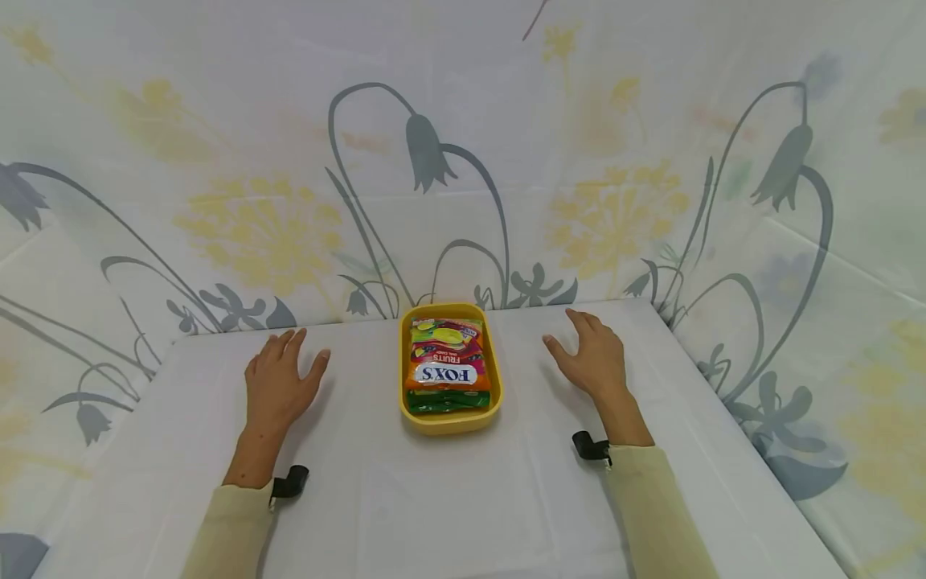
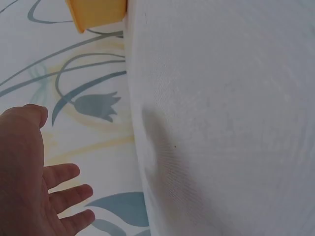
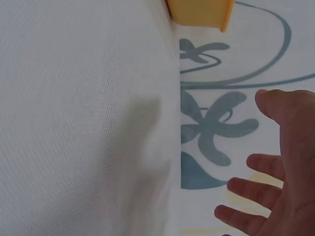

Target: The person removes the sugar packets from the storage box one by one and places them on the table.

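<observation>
Candy bag [image 1: 445, 364] in yellow tray [image 1: 448, 420] (head view only); left hand [image 1: 278, 382], right hand [image 1: 592, 358] flat, fingers spread.

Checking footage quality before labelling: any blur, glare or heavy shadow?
Head view: sharp, evenly lit, soft shadows beside the left hand, right hand and yellow tray. Left and right wrist views: soft grey hand shadows on the white tablecloth, no glare.

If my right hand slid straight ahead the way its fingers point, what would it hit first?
Probably nothing on the table: the right hand passes beside the yellow tray and would likely first reach the floral cloth backdrop behind the table's far edge.
</observation>
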A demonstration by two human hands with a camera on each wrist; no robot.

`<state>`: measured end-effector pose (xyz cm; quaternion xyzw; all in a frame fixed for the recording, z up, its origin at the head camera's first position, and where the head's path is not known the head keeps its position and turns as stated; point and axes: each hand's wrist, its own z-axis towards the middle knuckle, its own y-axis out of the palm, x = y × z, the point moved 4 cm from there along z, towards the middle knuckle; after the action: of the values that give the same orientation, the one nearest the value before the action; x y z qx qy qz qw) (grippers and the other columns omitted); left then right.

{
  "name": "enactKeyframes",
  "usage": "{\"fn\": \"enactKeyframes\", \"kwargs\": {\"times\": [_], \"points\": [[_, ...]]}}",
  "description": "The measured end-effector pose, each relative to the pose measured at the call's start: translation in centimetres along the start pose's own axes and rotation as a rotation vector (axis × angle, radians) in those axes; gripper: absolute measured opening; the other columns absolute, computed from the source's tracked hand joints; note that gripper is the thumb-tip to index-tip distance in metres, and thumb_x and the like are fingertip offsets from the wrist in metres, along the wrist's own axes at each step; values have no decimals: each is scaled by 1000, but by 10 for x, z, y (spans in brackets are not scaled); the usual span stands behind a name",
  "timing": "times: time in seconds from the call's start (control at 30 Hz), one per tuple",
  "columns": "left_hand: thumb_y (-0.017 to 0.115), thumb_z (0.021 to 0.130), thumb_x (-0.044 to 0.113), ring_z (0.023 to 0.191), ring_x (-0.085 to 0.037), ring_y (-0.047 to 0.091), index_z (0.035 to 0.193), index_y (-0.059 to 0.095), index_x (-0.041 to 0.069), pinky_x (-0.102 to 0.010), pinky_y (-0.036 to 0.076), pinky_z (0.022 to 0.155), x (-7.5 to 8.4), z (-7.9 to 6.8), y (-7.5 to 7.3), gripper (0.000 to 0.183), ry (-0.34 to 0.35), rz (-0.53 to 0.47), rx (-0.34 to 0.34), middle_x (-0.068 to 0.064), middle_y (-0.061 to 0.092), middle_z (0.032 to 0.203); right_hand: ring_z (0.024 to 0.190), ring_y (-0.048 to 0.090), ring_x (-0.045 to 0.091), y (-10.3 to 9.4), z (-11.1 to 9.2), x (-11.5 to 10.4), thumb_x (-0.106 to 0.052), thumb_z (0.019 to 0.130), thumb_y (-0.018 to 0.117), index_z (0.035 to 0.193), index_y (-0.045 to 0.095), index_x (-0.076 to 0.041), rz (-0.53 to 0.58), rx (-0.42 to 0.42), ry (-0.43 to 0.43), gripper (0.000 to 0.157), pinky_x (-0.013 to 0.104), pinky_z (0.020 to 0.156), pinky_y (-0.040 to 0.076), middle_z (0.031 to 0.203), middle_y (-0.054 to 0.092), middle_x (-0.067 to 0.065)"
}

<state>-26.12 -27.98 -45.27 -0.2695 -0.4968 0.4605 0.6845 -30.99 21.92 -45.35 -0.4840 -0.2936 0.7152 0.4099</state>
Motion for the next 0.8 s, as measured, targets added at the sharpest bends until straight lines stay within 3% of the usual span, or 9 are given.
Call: {"fn": "enactKeyframes", "kwargs": {"times": [0.23, 0.47, 0.8], "points": [[60, 107, 41, 146, -49, 41, 151, 53, -2, -70, 26, 117, 4, 0, 2, 62, 12, -40, 32, -28, 51, 152, 131, 53, 56, 0, -1, -6, -41, 101, 68, 152, 54, -2, 52, -7, -1, 66, 70, 105, 42, 154, 51, 26], [62, 107, 38, 140, -50, 47, 148, 56, -3, -69, 30, 115, 8, 0, 3, 59, 16, -42, 49, -30, 55, 148, 135, 51, 54, -1, -1, -12, -40, 101, 67, 152, 54, -2, 101, -28, 17, 65, 71, 107, 41, 154, 50, 26], [58, 109, 40, 137, -51, 50, 148, 57, -3, -66, 36, 114, 15, 1, 11, 58, 1, -83, 6, -31, 56, 146, 139, 50, 49, -5, -2, -24, -33, 102, 67, 150, 55, 1, 126, -53, 17, 60, 65, 112, 40, 152, 51, 27]]}}
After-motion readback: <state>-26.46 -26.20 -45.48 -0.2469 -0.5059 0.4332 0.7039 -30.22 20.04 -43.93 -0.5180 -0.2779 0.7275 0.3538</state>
